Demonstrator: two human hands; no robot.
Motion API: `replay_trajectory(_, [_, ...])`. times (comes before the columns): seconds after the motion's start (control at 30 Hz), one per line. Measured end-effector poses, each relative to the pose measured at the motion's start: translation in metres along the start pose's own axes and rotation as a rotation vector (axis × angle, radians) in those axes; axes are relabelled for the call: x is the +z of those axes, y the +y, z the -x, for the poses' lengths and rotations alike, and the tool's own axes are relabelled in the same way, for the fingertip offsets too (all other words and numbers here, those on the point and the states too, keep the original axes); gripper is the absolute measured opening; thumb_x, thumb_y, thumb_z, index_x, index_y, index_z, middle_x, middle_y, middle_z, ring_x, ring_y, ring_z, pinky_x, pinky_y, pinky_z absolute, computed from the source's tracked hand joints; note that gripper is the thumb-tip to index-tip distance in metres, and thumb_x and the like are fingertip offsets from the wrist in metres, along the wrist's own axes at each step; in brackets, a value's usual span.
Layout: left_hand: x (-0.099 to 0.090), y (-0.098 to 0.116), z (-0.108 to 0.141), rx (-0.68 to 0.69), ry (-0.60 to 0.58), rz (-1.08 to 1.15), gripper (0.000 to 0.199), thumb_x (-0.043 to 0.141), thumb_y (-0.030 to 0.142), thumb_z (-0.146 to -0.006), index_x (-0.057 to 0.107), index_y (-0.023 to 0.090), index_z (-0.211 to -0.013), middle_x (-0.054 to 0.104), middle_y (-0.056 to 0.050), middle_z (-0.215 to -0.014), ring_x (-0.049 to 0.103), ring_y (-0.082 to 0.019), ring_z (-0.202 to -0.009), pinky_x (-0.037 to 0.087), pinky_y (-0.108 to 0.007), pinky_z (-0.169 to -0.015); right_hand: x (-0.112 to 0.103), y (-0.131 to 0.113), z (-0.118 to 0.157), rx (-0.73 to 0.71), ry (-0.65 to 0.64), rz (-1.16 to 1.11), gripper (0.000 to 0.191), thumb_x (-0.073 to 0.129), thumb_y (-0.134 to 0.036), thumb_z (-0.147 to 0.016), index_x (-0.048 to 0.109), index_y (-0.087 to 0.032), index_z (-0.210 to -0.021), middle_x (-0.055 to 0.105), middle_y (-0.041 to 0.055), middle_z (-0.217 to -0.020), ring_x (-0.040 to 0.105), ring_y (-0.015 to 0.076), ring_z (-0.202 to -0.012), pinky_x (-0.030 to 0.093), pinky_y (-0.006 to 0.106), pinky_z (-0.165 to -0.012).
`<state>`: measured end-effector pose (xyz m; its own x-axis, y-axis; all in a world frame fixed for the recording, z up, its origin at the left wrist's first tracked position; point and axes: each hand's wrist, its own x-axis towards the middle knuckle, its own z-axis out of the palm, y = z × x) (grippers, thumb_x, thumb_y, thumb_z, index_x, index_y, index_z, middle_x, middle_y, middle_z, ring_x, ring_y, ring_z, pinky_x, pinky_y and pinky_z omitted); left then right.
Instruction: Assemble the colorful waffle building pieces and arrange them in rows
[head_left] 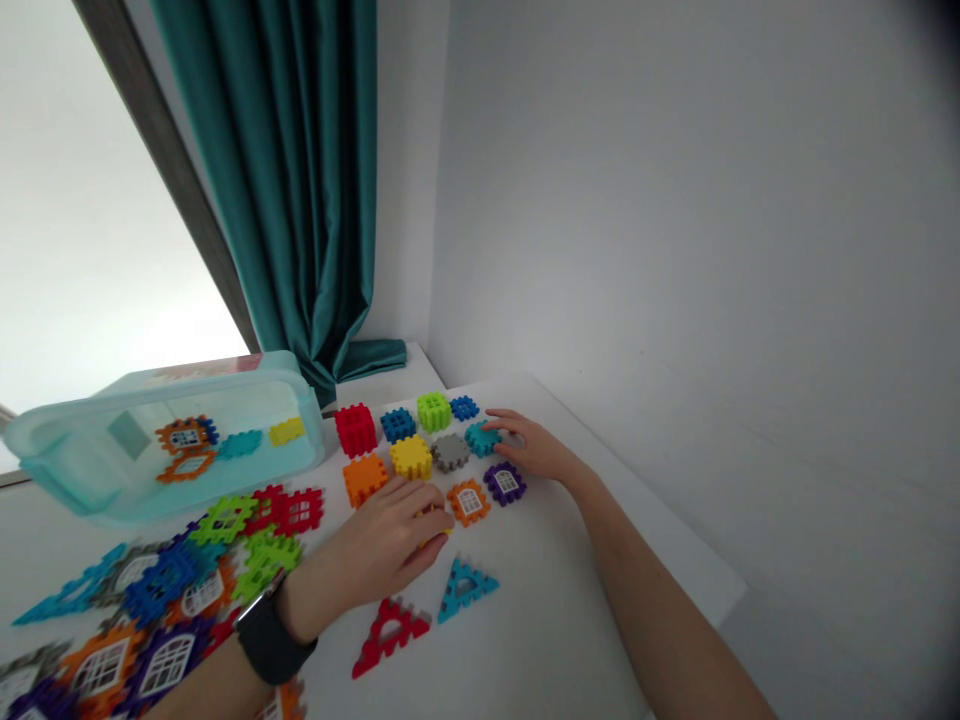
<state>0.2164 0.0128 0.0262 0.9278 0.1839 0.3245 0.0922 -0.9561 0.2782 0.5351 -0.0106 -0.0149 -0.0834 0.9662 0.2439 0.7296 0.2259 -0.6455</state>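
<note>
From here I can see a good part laid out and plenty more loose. Towards the far right corner of the white table, notched plastic squares stand in close colour groups: a red stack, a dark blue stack, a lime green stack and a small bright blue stack farthest back, then orange, yellow, grey and teal ones. Nearer are an orange window square and a purple window square. The right hand has its fingers parted, tips at the teal stack's edge. The left hand curls over a yellow piece, mostly hidden, so I can't tell whether it grips it. Left over are a mixed heap jumbled towards the table's left edge, a few pieces in the clear aqua plastic bin, and, out on their own nearer the person, a red triangle and a light blue triangle. I'd judge the arranging well begun, but the heap looks large beside it.
</note>
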Motion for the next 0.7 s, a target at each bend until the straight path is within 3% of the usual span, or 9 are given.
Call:
replay_trajectory(0.23, [-0.002,-0.002,0.0,0.001,0.017,-0.016,0.014,0.051,0.018,-0.097,0.062,0.022,-0.104,0.063,-0.006,-0.103,0.061,-0.021,-0.096,0.047,-0.035,-0.087,0.004,-0.024,0.01,-0.042,0.059,0.096,0.03,0.065,-0.021,-0.088,0.072,-0.031,-0.115,0.057,0.0039,-0.144,0.046,0.0286,-0.138,0.035,0.054,-0.117])
replay_trajectory(0.4, [-0.012,-0.002,0.002,-0.003,0.012,-0.067,0.012,0.051,0.02,-0.097,0.062,0.021,-0.103,0.062,-0.006,-0.099,0.061,-0.021,-0.093,0.046,-0.033,-0.084,0.015,-0.052,0.012,-0.135,0.025,0.097,0.03,0.065,-0.021,-0.089,0.072,-0.032,-0.116,0.059,0.0038,-0.143,0.048,0.027,-0.135,0.036,0.052,-0.117])
replay_trajectory(0.7, [-0.036,-0.009,0.028,-0.08,0.004,-0.116,0.015,0.051,0.024,-0.098,0.064,0.02,-0.105,0.063,-0.007,-0.1,0.061,-0.022,-0.096,0.046,-0.035,-0.087,0.043,-0.098,0.019,-0.224,0.002,0.095,0.028,0.065,-0.021,-0.088,0.073,-0.032,-0.113,0.066,0.0048,-0.132,0.054,0.0263,-0.129,0.037,0.052,-0.114])
